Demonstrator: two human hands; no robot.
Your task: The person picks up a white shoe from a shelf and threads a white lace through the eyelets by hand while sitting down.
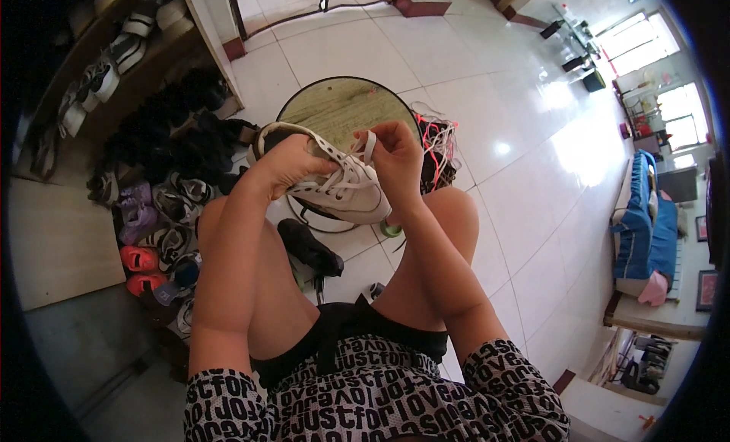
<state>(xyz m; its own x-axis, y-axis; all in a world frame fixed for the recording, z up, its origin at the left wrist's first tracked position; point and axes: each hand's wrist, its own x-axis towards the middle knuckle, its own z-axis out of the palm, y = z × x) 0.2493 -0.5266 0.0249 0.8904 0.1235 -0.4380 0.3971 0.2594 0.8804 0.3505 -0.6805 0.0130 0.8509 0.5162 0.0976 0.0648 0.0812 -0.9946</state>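
Observation:
A white lace-up sneaker [365, 199] is held above a round wood-topped stool [336, 102], its toe pointing right and towards me. My left hand [293, 165] grips it, the fingers inside the opening and the thumb near the tongue. White shoelace [345, 176] crosses the lower eyelets, while the upper eyelets nearest the ankle look unlaced. My right hand [396, 157] pinches a looped end of the lace [370, 146] between thumb and fingers, just beyond the sneaker's side. Where the lace passes behind my fingers is hidden.
Behind the stool's right side lies a bundle of white and pink laces [436, 142]. Several shoes, including orange ones [142, 259], crowd the floor at left below a shoe rack [142, 60]. A black shoe-like item [308, 247] lies between my legs. A blue-covered sofa [644, 219] stands far right.

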